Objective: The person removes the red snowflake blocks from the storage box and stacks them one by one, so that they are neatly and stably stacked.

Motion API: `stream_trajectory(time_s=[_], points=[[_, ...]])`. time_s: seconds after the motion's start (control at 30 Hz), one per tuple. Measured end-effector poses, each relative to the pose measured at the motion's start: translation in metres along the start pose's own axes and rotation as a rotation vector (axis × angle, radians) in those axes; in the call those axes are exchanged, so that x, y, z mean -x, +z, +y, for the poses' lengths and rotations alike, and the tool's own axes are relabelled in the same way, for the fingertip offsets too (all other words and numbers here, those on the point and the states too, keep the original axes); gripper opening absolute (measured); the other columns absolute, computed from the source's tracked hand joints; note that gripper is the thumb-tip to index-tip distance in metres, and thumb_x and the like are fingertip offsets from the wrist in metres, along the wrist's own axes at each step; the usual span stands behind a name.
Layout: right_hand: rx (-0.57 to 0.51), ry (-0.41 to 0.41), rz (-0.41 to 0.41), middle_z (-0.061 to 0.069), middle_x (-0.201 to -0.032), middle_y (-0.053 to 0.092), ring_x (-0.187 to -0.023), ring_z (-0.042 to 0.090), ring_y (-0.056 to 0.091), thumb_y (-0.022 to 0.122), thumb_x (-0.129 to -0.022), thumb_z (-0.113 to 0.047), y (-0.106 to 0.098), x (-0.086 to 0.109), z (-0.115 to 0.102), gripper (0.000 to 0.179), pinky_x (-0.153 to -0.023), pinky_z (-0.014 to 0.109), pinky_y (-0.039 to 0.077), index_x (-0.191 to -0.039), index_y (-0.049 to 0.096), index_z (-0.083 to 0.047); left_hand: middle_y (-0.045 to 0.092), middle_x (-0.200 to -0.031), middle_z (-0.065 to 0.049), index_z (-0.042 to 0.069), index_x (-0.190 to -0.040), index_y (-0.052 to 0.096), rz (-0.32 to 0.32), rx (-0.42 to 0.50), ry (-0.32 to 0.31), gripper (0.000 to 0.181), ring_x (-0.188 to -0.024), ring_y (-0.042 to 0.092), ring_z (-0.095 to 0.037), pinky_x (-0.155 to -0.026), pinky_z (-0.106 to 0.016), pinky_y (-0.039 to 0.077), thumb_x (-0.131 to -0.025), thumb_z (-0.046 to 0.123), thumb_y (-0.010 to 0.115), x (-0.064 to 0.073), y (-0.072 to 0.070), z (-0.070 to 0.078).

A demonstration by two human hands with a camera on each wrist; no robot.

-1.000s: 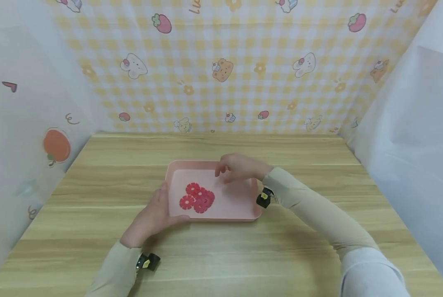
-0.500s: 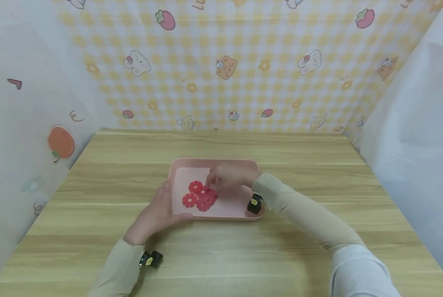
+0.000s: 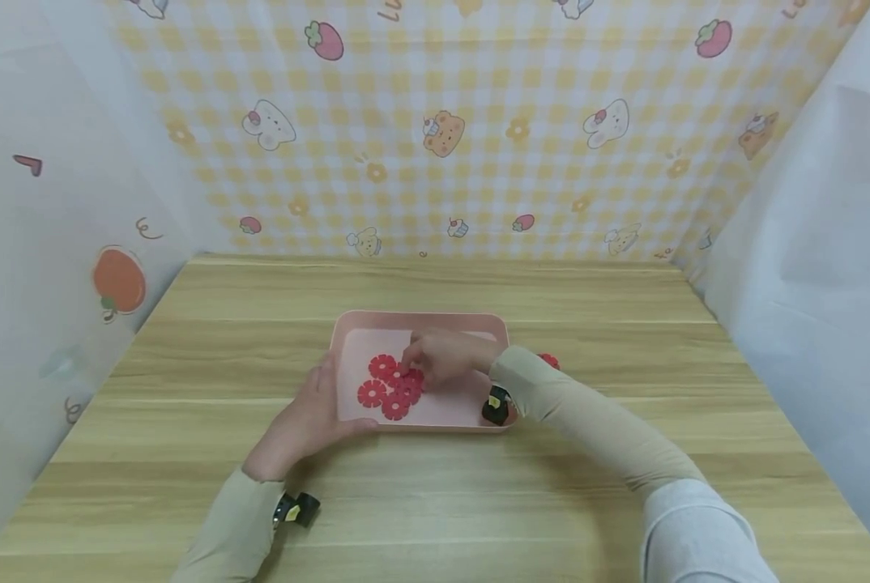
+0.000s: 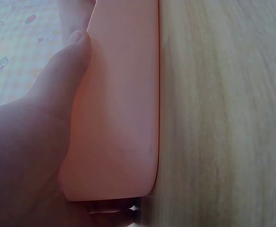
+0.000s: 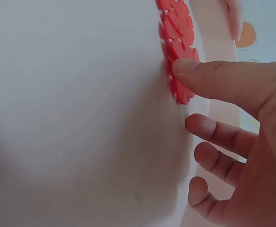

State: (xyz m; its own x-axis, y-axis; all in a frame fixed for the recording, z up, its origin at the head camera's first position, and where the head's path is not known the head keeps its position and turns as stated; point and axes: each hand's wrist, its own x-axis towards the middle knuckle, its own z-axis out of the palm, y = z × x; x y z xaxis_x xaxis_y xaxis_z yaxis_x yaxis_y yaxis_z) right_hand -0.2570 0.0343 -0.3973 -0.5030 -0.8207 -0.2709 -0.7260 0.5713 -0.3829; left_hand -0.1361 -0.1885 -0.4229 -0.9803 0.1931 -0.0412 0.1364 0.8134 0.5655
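In the head view a shallow pink tray (image 3: pixel 435 429) lies on the table. My left hand (image 3: pixel 307 417) grips its front left corner, thumb along the front rim and fingers at the left side. The left wrist view shows that thumb on the rim, above the tray's wall (image 4: pixel 119 118). Several red notched plastic discs (image 3: pixel 384 367) lie in an overlapping cluster on the tray's floor. My right hand (image 3: pixel 445 356) reaches down over the cluster's right side. In the right wrist view its thumb covers part of a red disc (image 5: pixel 179 40); the index finger is hidden, and the other fingers bend loosely.
Another red disc (image 3: pixel 549 360) shows past my right sleeve, outside the tray on the right. The wooden table (image 3: pixel 435 502) extends around the tray. A yellow checked cloth (image 3: pixel 406 194) hangs at the back, with white sheets (image 3: pixel 807 243) on both sides.
My right hand has come down and left onto the discs. They have spread slightly, one shifting toward the tray's front. The disc right of the tray has come into view. My left hand keeps its grip.
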Motion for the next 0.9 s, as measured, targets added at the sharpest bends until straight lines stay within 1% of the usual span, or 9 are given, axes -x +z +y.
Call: stream_trajectory(time_s=[0.13, 0.37, 0.5, 0.73, 0.9], points=[[-0.003, 0.019, 0.019, -0.005, -0.102, 0.059, -0.093, 0.012, 0.05, 0.076, -0.08, -0.013, 0.004, -0.002, 0.004, 0.036, -0.083, 0.023, 0.047, -0.114, 0.07, -0.022, 0.039, -0.133, -0.026, -0.002, -0.148, 0.008, -0.003, 0.016, -0.001, 0.125, -0.115, 0.049, -0.038, -0.089, -0.054, 0.051, -0.066, 0.059, 0.079, 0.0, 0.001, 0.0], [-0.01, 0.037, 0.084, -0.005, -0.102, 0.057, -0.097, 0.012, 0.05, 0.078, -0.079, -0.015, 0.007, -0.004, 0.013, 0.038, -0.087, 0.025, 0.046, -0.115, 0.069, -0.021, 0.039, -0.133, -0.027, -0.002, -0.148, 0.009, -0.012, 0.008, -0.015, 0.124, -0.114, 0.05, -0.038, -0.089, -0.054, 0.052, -0.066, 0.059, 0.079, -0.001, 0.0, 0.001], [-0.033, 0.041, 0.09, -0.004, -0.103, 0.056, -0.099, 0.013, 0.051, 0.078, -0.078, -0.015, 0.008, -0.004, 0.015, 0.039, -0.089, 0.027, 0.046, -0.115, 0.068, -0.022, 0.038, -0.134, -0.027, -0.002, -0.148, 0.007, -0.017, 0.0, -0.021, 0.125, -0.114, 0.05, -0.038, -0.089, -0.054, 0.051, -0.066, 0.059, 0.079, -0.001, 0.0, 0.001], [-0.092, 0.076, 0.101, -0.002, -0.111, 0.058, -0.101, 0.013, 0.052, 0.078, -0.079, -0.016, 0.009, -0.005, 0.014, 0.044, -0.09, 0.025, 0.049, -0.12, 0.064, -0.021, 0.037, -0.135, -0.029, -0.004, -0.148, 0.004, -0.032, -0.007, -0.037, 0.128, -0.114, 0.051, -0.04, -0.089, -0.055, 0.051, -0.066, 0.06, 0.078, 0.0, -0.001, 0.003], [-0.067, 0.064, 0.121, -0.001, -0.108, 0.056, -0.097, 0.012, 0.052, 0.078, -0.079, -0.019, 0.012, -0.006, 0.014, 0.042, -0.086, 0.023, 0.049, -0.119, 0.065, -0.016, 0.038, -0.134, -0.027, -0.003, -0.148, 0.006, -0.024, -0.002, -0.036, 0.126, -0.114, 0.051, -0.038, -0.088, -0.053, 0.052, -0.066, 0.057, 0.08, 0.001, -0.001, 0.003]])
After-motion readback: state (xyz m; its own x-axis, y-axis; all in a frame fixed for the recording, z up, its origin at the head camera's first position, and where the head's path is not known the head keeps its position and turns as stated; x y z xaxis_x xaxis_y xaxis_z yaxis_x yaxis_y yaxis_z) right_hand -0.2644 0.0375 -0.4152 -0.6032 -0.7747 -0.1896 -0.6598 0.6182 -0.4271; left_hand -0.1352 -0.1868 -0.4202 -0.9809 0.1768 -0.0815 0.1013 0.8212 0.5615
